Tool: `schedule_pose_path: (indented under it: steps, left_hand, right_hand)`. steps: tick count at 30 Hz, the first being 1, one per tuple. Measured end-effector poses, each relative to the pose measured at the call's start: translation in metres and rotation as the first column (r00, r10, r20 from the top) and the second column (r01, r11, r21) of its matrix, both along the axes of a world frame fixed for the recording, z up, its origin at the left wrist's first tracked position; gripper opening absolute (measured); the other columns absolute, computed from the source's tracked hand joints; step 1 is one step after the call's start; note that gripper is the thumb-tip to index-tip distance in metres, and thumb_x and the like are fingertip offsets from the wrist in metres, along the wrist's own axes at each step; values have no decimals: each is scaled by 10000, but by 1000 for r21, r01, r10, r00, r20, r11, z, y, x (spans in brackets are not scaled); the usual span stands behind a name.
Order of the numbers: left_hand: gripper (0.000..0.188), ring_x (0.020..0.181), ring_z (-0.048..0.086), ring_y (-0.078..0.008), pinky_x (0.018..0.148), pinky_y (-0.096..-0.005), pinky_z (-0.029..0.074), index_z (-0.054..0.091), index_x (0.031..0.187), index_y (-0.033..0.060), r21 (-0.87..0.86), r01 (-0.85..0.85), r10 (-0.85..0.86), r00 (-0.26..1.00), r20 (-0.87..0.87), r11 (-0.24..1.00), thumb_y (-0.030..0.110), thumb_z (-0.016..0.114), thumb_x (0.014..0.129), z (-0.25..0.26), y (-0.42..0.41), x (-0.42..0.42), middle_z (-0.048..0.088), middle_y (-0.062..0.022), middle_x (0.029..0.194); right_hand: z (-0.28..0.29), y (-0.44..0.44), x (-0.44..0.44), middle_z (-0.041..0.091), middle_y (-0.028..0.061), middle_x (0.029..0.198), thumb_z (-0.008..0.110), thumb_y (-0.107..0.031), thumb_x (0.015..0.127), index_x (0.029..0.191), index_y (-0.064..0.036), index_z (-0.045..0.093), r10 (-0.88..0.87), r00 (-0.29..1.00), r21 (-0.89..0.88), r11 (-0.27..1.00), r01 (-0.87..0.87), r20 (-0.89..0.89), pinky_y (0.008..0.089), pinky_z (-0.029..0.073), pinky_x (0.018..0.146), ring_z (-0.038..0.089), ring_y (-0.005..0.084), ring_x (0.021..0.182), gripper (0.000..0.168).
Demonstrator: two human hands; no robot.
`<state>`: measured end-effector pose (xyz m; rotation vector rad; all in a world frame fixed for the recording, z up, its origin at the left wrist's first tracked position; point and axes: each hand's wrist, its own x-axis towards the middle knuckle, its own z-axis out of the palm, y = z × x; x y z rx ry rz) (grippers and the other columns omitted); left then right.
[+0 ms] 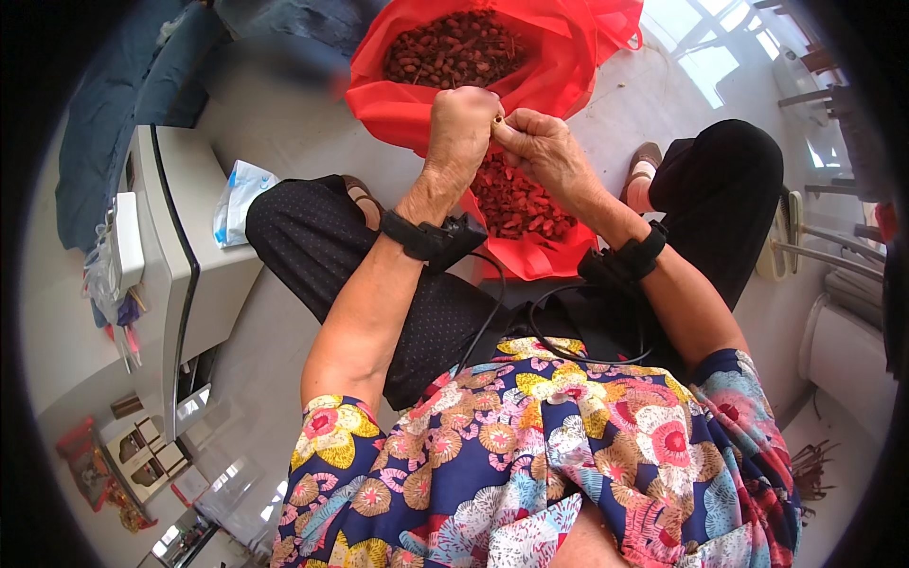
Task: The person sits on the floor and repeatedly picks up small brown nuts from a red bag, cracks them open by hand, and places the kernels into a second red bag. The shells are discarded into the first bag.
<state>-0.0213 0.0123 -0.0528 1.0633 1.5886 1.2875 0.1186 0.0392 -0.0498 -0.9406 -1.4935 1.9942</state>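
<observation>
My left hand (460,128) and my right hand (545,145) meet over two red fabric bags. Between them is a small tan peanut pod (498,121) with a dark opening in its end. The right thumb and forefinger pinch it, while the left hand is curled tightly against its other side, its fingertips hidden. Just beyond my hands, a wide red bag (383,117) holds many brown peanuts in their shells (454,53). Below my hands, nearer my body, a second red bag (536,263) contains a heap of small reddish pieces, apparently peanut kernels (522,202).
Black straps with devices (419,238) circle both wrists, and a black cable (497,298) loops across my lap. To the left stands a pale cabinet (213,298) with a white plastic packet (241,202) on it. Metal-legged furniture (831,245) is at the right.
</observation>
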Motion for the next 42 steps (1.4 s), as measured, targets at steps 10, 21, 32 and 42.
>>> schedule_pose_path:
  steps: [10,21,32,42]
  left_hand:
    - [139,565,550,-73,472,-197,448,643,887,-8,-89,127,-129,992,-16,988,101,557,886,23,-17,-4,619,-24,708]
    - [209,639,606,-91,547,-196,506,654,1040,2,84,164,-174,977,124,983,140,609,889,36,-21,-3,664,-57,804]
    - [140,610,571,-60,547,-177,487,675,969,6,122,138,-156,976,154,983,56,652,840,32,-20,-1,652,-23,767]
    - [92,537,523,-49,486,-178,436,666,886,-28,142,122,-136,986,92,982,6,667,800,34,-19,2,645,-34,724]
  right_hand:
    - [-1,10,11,474,-64,655,573,-249,929,899,-77,593,-20,977,-60,998,7,-212,152,256,439,347,-1,500,176]
    - [-3,17,15,504,-55,675,617,-180,899,915,-49,599,-42,970,17,999,48,-240,132,274,439,401,-6,527,133]
    - [3,18,17,540,-35,660,603,-174,907,895,-42,615,3,982,21,1000,1,-191,136,275,435,374,-4,492,133]
    - [-2,19,17,541,-38,675,594,-181,913,924,-35,630,5,980,35,999,2,-201,139,272,435,381,-4,508,151]
